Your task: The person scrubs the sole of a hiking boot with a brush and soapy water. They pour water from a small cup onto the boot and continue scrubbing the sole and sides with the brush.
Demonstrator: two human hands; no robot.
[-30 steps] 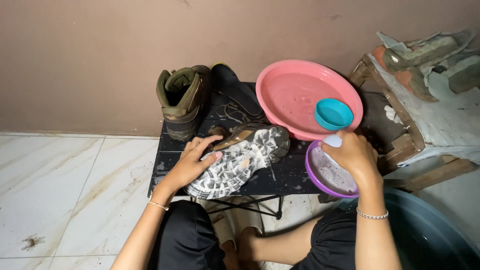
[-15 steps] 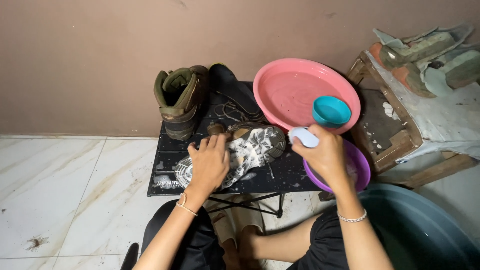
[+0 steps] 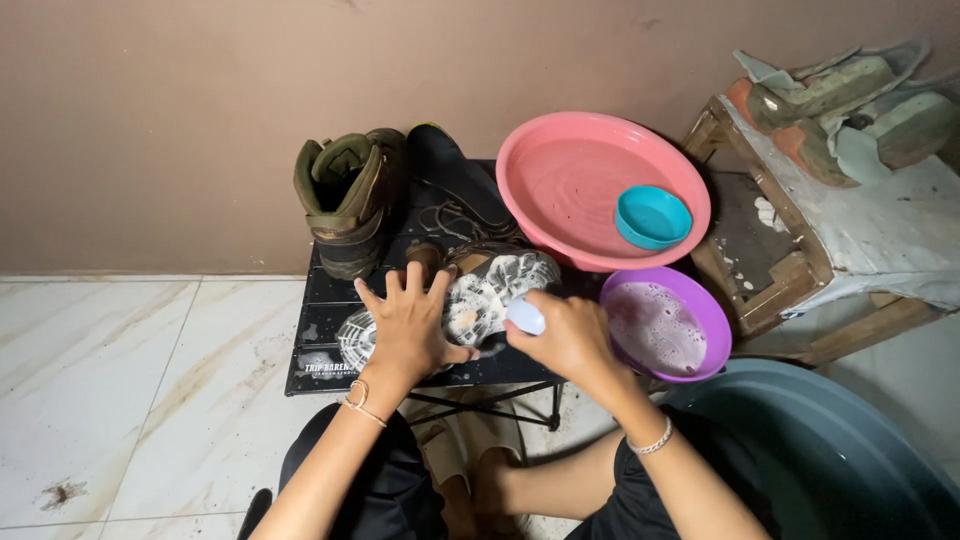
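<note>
While hands work: two boots, three bowls
Left hand (image 3: 408, 325): fingers spread, pressing soapy boot (image 3: 480, 300)
Right hand (image 3: 565, 335): curled around white brush (image 3: 525, 316)
Beyond left hand: one upright boot (image 3: 345, 200)
Bowls: pink basin (image 3: 590, 185), teal bowl (image 3: 652, 216), purple bowl (image 3: 668, 325)

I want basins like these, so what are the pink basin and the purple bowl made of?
Pink basin: likely plastic, going by its smooth, glossy, evenly coloured wall and thin rim. Purple bowl: apparently plastic too, with the same uniform colour and thin rim; suds cover its inside.
</note>
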